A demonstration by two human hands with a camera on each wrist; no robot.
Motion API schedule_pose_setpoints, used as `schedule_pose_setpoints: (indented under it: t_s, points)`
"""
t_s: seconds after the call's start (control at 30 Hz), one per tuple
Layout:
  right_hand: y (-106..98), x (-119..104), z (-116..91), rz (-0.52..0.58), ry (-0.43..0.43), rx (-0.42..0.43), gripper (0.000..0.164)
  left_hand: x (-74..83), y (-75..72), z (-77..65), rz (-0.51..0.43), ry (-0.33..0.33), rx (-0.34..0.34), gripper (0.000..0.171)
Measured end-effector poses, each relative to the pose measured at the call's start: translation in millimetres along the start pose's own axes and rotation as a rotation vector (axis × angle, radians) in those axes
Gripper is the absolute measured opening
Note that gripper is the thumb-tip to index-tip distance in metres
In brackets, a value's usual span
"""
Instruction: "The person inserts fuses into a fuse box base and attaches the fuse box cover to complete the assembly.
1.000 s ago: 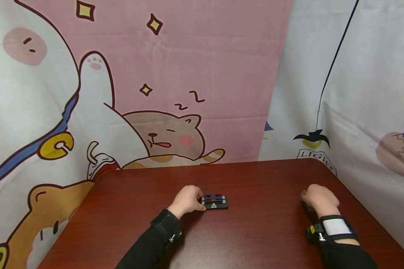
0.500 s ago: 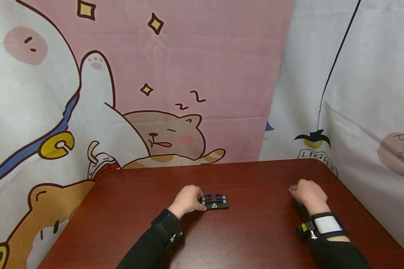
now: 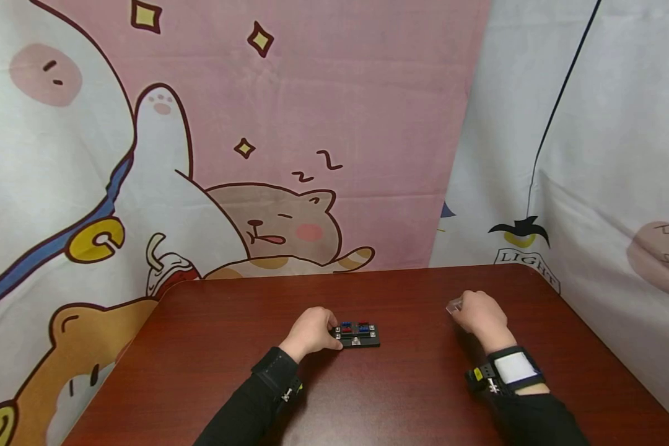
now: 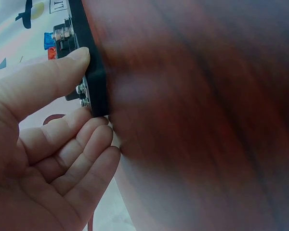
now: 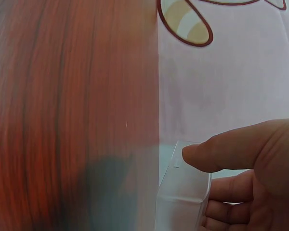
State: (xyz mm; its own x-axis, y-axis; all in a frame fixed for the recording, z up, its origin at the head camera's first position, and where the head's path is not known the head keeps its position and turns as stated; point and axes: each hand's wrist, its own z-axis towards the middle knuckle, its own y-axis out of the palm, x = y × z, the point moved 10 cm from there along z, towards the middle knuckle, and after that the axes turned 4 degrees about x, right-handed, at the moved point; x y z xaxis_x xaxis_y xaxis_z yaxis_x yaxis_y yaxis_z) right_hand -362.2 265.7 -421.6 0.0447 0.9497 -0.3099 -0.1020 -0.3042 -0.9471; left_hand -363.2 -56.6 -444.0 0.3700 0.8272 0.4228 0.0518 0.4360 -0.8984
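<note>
A black fuse block (image 3: 357,335) with red and blue blade fuses and silver screw terminals lies flat on the brown table (image 3: 401,396). At its left end my left hand (image 3: 309,332) grips it; the left wrist view has the thumb on the near side of the block (image 4: 97,84) and the fingertips at its end. Farther right, my right hand (image 3: 481,314) holds a clear plastic cover (image 3: 454,305) above the table, apart from the block. In the right wrist view the thumb presses one face of the cover (image 5: 183,185), with the other fingers curled behind it.
The table's far edge (image 3: 312,276) meets a printed cloth backdrop (image 3: 368,124) with cartoon cats. On the right, a white cloth (image 3: 619,155) hangs along the table's side. Each wrist wears a black strap with a small camera.
My right hand has moved left across the table with the clear cover, closer to the fuse block. My left hand and the block have stayed in place.
</note>
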Motion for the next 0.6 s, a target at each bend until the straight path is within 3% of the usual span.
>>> schedule_pose_setpoints:
  t_s: [0.6]
  points:
    - [16, -67, -1, -0.019, -0.093, 0.048, 0.033, -1.2, -0.2, -1.3, -0.004, -0.015, 0.0, 0.038]
